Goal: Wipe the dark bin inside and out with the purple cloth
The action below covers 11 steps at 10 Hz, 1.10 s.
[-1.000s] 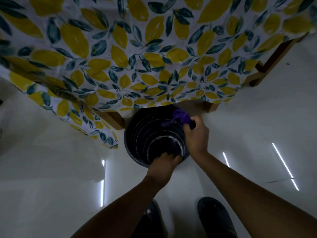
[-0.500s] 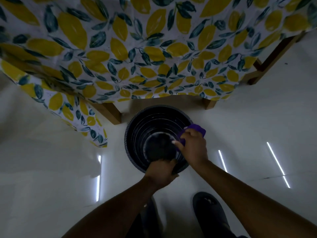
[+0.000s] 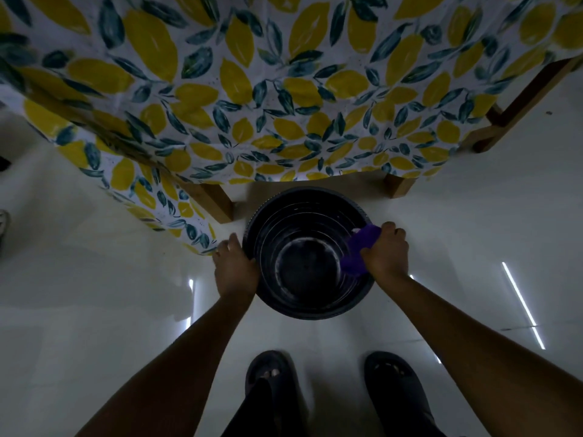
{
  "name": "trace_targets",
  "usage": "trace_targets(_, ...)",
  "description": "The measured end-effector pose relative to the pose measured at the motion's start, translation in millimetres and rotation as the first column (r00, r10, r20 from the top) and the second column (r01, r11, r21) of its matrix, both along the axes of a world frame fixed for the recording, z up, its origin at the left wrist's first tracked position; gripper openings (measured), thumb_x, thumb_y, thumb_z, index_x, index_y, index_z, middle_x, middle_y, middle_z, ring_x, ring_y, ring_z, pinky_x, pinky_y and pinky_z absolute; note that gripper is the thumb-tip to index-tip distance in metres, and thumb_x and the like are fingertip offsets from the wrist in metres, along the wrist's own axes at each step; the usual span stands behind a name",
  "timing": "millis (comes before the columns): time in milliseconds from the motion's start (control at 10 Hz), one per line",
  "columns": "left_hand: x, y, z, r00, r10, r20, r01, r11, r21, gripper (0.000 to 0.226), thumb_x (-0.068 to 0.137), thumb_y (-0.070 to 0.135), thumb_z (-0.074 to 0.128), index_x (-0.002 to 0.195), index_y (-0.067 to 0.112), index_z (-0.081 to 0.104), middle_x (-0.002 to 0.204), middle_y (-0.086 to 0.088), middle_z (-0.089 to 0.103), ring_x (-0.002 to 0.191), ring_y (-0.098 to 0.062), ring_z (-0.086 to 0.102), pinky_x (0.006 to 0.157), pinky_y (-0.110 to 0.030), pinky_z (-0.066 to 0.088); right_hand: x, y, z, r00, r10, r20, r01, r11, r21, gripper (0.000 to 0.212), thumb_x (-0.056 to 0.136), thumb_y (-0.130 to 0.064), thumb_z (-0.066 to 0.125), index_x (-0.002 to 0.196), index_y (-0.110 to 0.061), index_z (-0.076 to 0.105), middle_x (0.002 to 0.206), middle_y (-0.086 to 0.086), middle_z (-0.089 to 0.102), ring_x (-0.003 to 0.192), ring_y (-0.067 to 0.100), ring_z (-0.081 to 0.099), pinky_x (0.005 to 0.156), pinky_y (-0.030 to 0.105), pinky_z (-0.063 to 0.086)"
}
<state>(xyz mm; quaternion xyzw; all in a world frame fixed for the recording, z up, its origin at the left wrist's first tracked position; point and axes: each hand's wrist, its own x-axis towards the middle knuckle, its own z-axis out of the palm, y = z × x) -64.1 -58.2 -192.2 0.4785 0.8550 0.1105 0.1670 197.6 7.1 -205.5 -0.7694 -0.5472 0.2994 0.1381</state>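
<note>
Both hands on the bin, cloth at its right rim.

The bin [image 3: 307, 253] stands upright on the pale floor [image 3: 94, 310], just in front of the table's hanging lemon-print cloth [image 3: 252, 99] and between two wooden legs [image 3: 217, 201], mouth open to the ceiling, its dark ribbed inside and round bottom showing. The left hand [image 3: 235, 268] is wrapped around the left side of the rim, fingers curled on the outside wall, thumb toward the opening. The right hand [image 3: 386, 252] is closed in a fist on the purple rag [image 3: 359, 252], pressing it against the inside of the right wall just below the rim; part of the rag spills down into the bin. Both arms reach down from the near side, and two dark slippers [image 3: 268, 372] stand on the floor right behind the bin.
</note>
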Motion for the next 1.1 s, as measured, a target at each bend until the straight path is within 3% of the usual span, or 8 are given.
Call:
trace_targets(100, -1, -9, -5, 0.986, -0.042, 0.162, 0.043, 0.999, -0.001, 0.023, 0.087, 0.013, 0.054, 0.108, 0.004, 0.051, 0.101, -0.017, 0.066, 0.092, -0.035, 0.064, 0.067, -0.031, 0.043, -2, 4, 1, 0.998, 0.028, 0.064, -0.030, 0.999, 0.024, 0.056, 0.075, -0.007, 0.069, 0.124, -0.003, 0.042, 0.125, 0.023, 0.044, 0.109, 0.042, 0.046, 0.082, 0.047, 0.047)
trace_targets(300, 3, -13, -9, 0.985, -0.089, 0.144, 0.093, 0.995, -0.019, 0.030, 0.092, 0.029, 0.056, 0.108, 0.005, 0.049, 0.096, -0.016, 0.067, 0.085, -0.033, 0.065, 0.062, -0.030, 0.043, 7, 13, 2, 0.983, 0.128, 0.130, -0.137, 0.989, 0.064, 0.055, 0.076, -0.008, 0.067, 0.125, -0.003, 0.043, 0.123, 0.024, 0.045, 0.105, 0.041, 0.047, 0.082, 0.043, 0.044)
trace_targets(400, 9, -17, -18, 0.977, -0.009, 0.215, 0.003, 1.000, 0.027, 0.023, 0.091, 0.027, 0.055, 0.105, 0.011, 0.046, 0.091, -0.009, 0.064, 0.084, -0.030, 0.065, 0.059, -0.029, 0.042, 11, 15, -6, 0.972, 0.184, 0.147, -0.197, 0.977, 0.081, 0.054, 0.075, -0.010, 0.068, 0.123, -0.003, 0.044, 0.120, 0.023, 0.045, 0.102, 0.041, 0.048, 0.079, 0.042, 0.044)
trace_targets(500, 5, -12, -28, 0.982, -0.053, 0.182, 0.031, 0.992, 0.123, 0.040, 0.086, 0.028, 0.061, 0.120, 0.014, 0.045, 0.114, -0.008, 0.061, 0.101, -0.025, 0.061, 0.075, -0.033, 0.049, 13, 18, -9, 0.965, 0.212, 0.158, -0.226, 0.971, 0.079, 0.055, 0.078, -0.015, 0.070, 0.124, -0.004, 0.044, 0.120, 0.022, 0.046, 0.105, 0.039, 0.047, 0.080, 0.044, 0.045)
trace_targets(600, 4, -5, -25, 0.986, -0.163, 0.027, 0.160, 0.984, 0.079, 0.068, 0.083, 0.033, 0.064, 0.141, 0.013, 0.032, 0.145, -0.014, 0.039, 0.129, -0.031, 0.040, 0.102, -0.048, 0.041, 15, 20, 1, 0.954, 0.252, 0.160, -0.261, 0.965, 0.034, 0.055, 0.079, -0.021, 0.071, 0.125, -0.005, 0.044, 0.121, 0.020, 0.046, 0.108, 0.037, 0.047, 0.082, 0.048, 0.047)
trace_targets(700, 12, 9, -5, 0.987, -0.162, 0.022, 0.162, 0.987, -0.016, 0.071, 0.082, 0.039, 0.060, 0.142, 0.013, 0.032, 0.145, -0.017, 0.038, 0.130, -0.035, 0.039, 0.102, -0.055, 0.040, 15, 25, 24, 0.930, 0.309, 0.198, -0.306, 0.951, -0.048, 0.055, 0.081, -0.024, 0.069, 0.127, -0.008, 0.043, 0.126, 0.016, 0.045, 0.112, 0.034, 0.045, 0.085, 0.048, 0.044)
trace_targets(900, 23, 50, 103, 0.940, -0.319, 0.121, 0.328, 0.943, -0.058, 0.059, 0.086, 0.040, 0.056, 0.136, 0.010, 0.043, 0.134, -0.014, 0.054, 0.122, -0.032, 0.050, 0.098, -0.045, 0.045, 0, 43, 129, 0.903, 0.397, 0.162, -0.386, 0.917, -0.096, 0.059, 0.087, -0.028, 0.062, 0.138, -0.010, 0.038, 0.139, 0.012, 0.041, 0.122, 0.032, 0.041, 0.093, 0.046, 0.039)
trace_targets(1100, 27, 84, 289, 0.921, -0.331, 0.203, 0.340, 0.941, -0.007, 0.063, 0.090, 0.041, 0.058, 0.143, 0.014, 0.038, 0.146, -0.008, 0.044, 0.133, -0.027, 0.043, 0.107, -0.038, 0.036, -11, 78, 287, 0.860, 0.495, 0.122, -0.485, 0.869, -0.103, 0.067, 0.088, -0.032, 0.062, 0.145, -0.013, 0.031, 0.147, 0.010, 0.038, 0.130, 0.030, 0.039, 0.102, 0.043, 0.039)
